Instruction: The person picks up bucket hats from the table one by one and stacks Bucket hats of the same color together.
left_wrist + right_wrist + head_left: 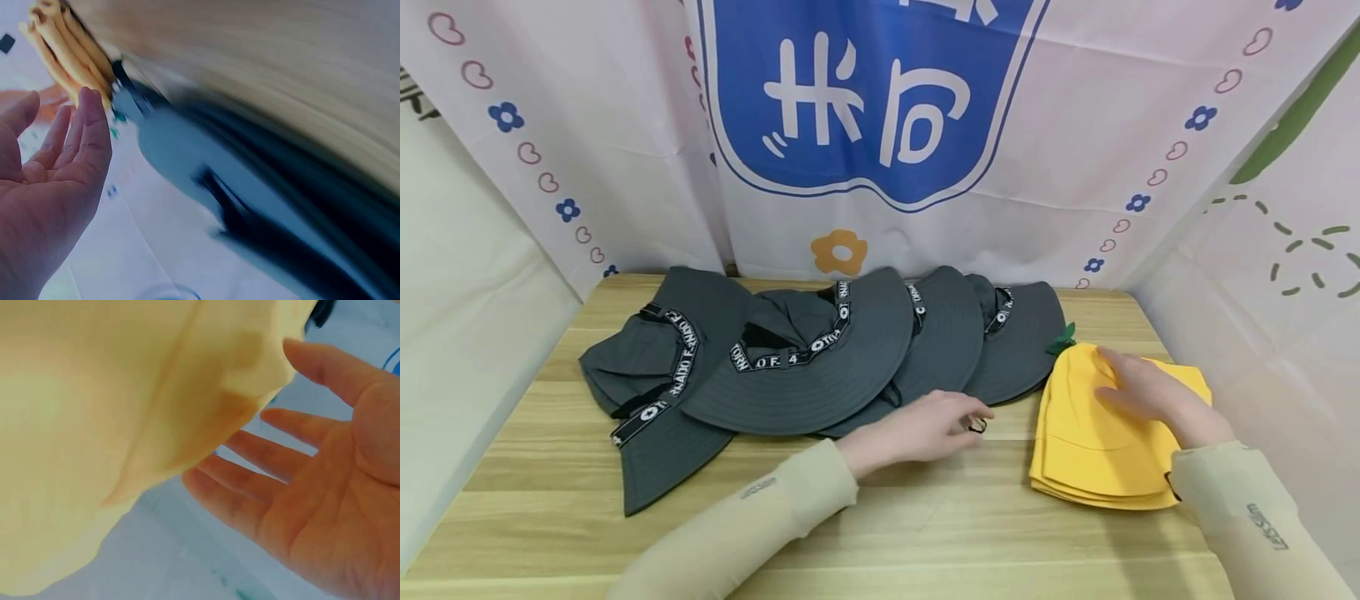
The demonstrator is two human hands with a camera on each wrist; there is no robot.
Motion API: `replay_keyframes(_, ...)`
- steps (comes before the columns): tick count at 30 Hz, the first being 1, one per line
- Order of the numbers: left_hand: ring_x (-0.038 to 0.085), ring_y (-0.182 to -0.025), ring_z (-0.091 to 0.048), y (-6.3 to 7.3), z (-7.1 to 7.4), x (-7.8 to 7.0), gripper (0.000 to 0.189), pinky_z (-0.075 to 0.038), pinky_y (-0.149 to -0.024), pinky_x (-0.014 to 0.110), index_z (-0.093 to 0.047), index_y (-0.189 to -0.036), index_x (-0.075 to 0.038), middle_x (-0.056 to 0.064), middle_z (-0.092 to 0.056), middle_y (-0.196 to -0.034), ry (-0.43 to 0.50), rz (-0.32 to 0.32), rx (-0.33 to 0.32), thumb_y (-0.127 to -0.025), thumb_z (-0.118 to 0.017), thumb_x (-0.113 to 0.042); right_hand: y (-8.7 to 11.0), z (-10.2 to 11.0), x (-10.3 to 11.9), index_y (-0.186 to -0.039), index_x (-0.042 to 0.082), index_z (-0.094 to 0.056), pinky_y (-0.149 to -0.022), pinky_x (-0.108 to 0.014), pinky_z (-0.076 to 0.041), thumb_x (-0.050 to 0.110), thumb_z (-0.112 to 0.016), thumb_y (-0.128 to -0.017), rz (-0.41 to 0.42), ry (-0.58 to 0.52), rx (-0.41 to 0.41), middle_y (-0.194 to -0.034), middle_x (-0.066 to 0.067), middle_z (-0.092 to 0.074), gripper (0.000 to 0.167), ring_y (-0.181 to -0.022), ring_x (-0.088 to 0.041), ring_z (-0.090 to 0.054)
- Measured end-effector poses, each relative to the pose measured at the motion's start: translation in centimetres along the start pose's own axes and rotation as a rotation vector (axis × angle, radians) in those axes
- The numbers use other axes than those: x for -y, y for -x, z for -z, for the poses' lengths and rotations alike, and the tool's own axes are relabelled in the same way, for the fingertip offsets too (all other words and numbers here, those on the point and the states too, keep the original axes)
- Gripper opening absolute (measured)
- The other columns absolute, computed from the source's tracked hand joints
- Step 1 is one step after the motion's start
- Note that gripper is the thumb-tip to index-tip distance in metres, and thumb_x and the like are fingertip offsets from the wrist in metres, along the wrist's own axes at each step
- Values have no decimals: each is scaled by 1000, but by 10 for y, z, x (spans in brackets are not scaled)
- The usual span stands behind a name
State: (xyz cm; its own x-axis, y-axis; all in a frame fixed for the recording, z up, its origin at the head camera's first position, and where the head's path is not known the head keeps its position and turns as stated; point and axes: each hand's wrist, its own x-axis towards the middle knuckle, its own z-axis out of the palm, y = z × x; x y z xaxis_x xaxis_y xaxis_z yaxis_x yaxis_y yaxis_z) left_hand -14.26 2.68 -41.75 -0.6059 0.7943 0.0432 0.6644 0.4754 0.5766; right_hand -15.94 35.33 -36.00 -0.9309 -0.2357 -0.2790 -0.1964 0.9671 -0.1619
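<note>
Several yellow hats [1078, 429] lie stacked at the right of the table, a green leaf-shaped piece [1063, 339] at their top. Over the stack is my right hand [1157, 396]; in the right wrist view its fingers [244, 462] are spread, with the fingertips right at the yellow cloth. My left hand [925, 427] is in front of the dark grey wide-brimmed hats [850, 392]. Its palm and extended fingers [94, 125] show in the left wrist view with nothing held. A small black loop [977, 426] shows by its fingertips in the head view.
The grey hats overlap in a row along the back of the wooden table [925, 542], their bands printed with white letters. One grey hat [662, 367] lies at the far left. Behind hangs a white cloth [1060, 125] with a blue emblem; white walls flank the table.
</note>
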Motion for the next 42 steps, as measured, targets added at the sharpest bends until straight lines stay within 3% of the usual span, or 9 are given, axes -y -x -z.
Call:
replay_keyframes(6, 10, -95, -68, 38, 32, 22, 30, -54, -83, 21, -66, -127, -13, 2, -72, -118, 44, 25, -94, -99, -62, -22, -8, 4, 44, -144, -10, -40, -105, -67, -39, 21, -64, -97, 49, -36, -160, -137, -40, -49, 62, -126, -58, -46)
replay_keyframes(12, 10, -98, -69, 69, 63, 41, 31, -55, -79, 24, -65, -129, -12, 3, -71, -122, 51, 98, -160, -100, -63, -23, -19, -1, 91, -143, -4, -47, -106, -62, -41, 20, -63, -98, 133, -153, -239, -141, -30, -53, 54, -128, -49, -52)
replay_keyframes(19, 15, -106, -68, 98, 91, 62, 36, -56, -87, 34, -61, -135, -12, 5, -68, -129, 84, 220, -207, -101, -61, -25, -36, -34, 147, -138, 4, -57, -87, -48, -55, 23, -64, -98, 187, -322, -294, -130, -18, -65, 45, -107, -32, -66)
replay_keyframes(24, 20, -106, -69, 118, 108, 76, 38, -56, -88, 41, -60, -135, -10, 8, -71, -123, 64, 317, -287, -101, -61, -25, -50, -49, 178, -138, 7, -57, -80, -39, -56, 27, -63, -99, 171, -422, -253, -121, -12, -69, 45, -93, -19, -69)
replay_keyframes(28, 27, -110, -67, 134, 120, 90, 41, -54, -91, 47, -57, -138, -6, 12, -70, -122, 11, 442, -311, -101, -60, -25, -62, -54, 192, -144, 6, -50, -79, -37, -57, 29, -62, -100, 116, -573, -158, -125, -12, -68, 51, -92, -21, -71)
replay_keyframes(36, 44, -129, -51, 163, 139, 113, 56, -43, -104, 60, -44, -147, 1, 28, -54, -141, -45, 691, -227, -103, -55, -32, -83, -65, 209, -155, -4, -25, -85, -34, -60, 17, -58, -102, 59, -987, 6, -144, -27, -49, 66, -109, -34, -68)
replay_keyframes(42, 49, -129, -48, 171, 143, 122, 65, -38, -106, 65, -40, -147, 6, 32, -51, -141, -72, 831, -153, -101, -56, -37, -85, -72, 214, -158, -2, -16, -95, -36, -57, 15, -57, -102, 35, -1159, 44, -156, -27, -34, 72, -122, -40, -61)
